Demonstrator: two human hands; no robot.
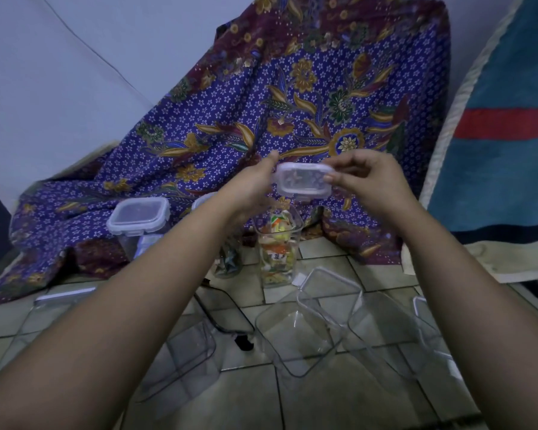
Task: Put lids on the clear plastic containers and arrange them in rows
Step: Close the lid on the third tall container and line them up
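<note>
A person sits over a tiled floor (320,252), seen from their own head, both forearms reaching forward. The two hands hold one small clear lid (303,181) up in the air between them. The left hand (252,187) pinches the lid's left edge, and the right hand (364,178), fingers curled, pinches its right edge. The lid is roughly level, tipped a little toward the viewer.

Below the lid, at the far side of the floor, a tall open container (278,249) stands upright, filled with colourful pieces. It has no lid on. Just left of it is a darker jar (229,259), partly hidden by the left arm. Further left, a lidded container (139,218) stands against a patterned purple cloth (261,103) draped along the far edge.

Nearer the viewer, several empty containers (295,333) lie scattered and tipped on the floor with no lids on, not in any row. What may be another lid (64,296) lies near the floor's left edge.

The step in hand appears to be lidding the filled container. The next move would be to lower the lid squarely over its rim, matching the corners, then press it down and close any side clips. The tall container looks easy to tip, so one hand may need to steady it. Most of the task seems to remain.
</note>
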